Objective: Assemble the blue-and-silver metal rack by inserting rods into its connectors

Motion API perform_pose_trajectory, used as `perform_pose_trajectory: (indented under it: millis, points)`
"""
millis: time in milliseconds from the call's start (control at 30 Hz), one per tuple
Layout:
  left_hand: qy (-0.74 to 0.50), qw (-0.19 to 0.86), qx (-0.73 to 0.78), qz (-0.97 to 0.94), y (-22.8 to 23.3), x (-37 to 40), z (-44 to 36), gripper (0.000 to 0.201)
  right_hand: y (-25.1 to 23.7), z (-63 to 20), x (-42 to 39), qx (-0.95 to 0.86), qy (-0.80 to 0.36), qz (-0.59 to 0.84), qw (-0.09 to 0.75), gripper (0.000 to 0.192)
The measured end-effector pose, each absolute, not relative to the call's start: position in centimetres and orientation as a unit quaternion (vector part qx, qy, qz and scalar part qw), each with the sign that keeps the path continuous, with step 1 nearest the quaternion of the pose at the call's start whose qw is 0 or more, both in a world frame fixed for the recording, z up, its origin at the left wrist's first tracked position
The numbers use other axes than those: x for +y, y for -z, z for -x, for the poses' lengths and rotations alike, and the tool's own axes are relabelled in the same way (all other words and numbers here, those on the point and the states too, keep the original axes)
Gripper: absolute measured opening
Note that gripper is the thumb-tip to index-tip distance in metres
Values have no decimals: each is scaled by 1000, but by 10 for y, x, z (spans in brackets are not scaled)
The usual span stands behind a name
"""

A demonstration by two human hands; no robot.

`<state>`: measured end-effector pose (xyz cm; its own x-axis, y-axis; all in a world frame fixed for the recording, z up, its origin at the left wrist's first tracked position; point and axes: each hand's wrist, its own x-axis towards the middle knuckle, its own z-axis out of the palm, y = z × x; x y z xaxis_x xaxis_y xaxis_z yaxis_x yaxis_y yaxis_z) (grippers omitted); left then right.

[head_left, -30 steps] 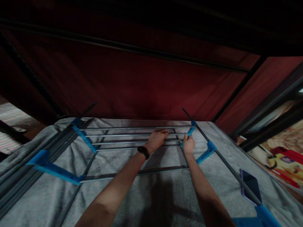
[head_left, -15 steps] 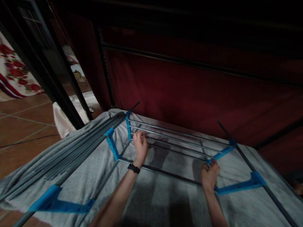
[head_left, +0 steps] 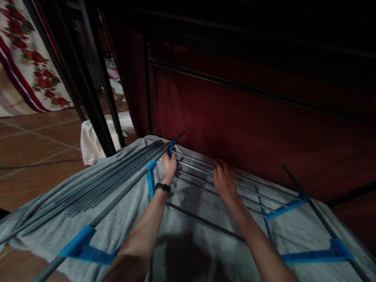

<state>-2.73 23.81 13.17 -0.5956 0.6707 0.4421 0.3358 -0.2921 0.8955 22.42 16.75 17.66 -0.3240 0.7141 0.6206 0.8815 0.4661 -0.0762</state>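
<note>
My left hand (head_left: 169, 167), with a dark band on its wrist, is closed around the blue plastic bracket (head_left: 172, 147) at the far left of a rack. The hand hides most of that bracket. My right hand (head_left: 225, 180) reaches over the crossbars, its fingers curled on the rearmost grey metal rod (head_left: 196, 158). Several parallel rods run from the left bracket to another blue bracket (head_left: 286, 209) on the right. A thicker front rod (head_left: 202, 220) crosses nearer to me, below both hands.
Several loose grey tubes (head_left: 117, 176) lie along the left on a grey blanket (head_left: 123, 219). More blue brackets (head_left: 79, 244) sit on the side poles. Behind hangs a dark red cloth (head_left: 235, 125) with a metal bar across it. Dark posts (head_left: 88, 90) stand at left.
My right hand has left the right-hand bracket and moved left and back to the rearmost rod. My left hand has moved back to the far left bracket. The view has shifted slightly left.
</note>
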Motion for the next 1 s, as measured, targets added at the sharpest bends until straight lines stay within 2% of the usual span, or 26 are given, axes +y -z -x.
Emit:
perform_pose_trajectory:
  millis: [133, 233, 667, 900, 1000]
  points:
    - [-681, 131, 584, -423, -136, 244, 25, 28, -185, -199, 191, -834, 141, 494, 202, 34]
    - [-678, 137, 589, -419, -138, 245, 23, 23, -187, -191, 199, -837, 141, 500, 172, 32]
    - [-682, 149, 588, -409, -131, 243, 14, 33, -182, -199, 203, -836, 115, 505, 179, 29]
    - [-691, 202, 574, -391, -134, 239, 8, 27, -184, -204, 202, -833, 109, 512, 177, 27]
    - [-696, 186, 562, -407, -135, 237, 8, 24, -185, -205, 202, -833, 104, 510, 186, 27]
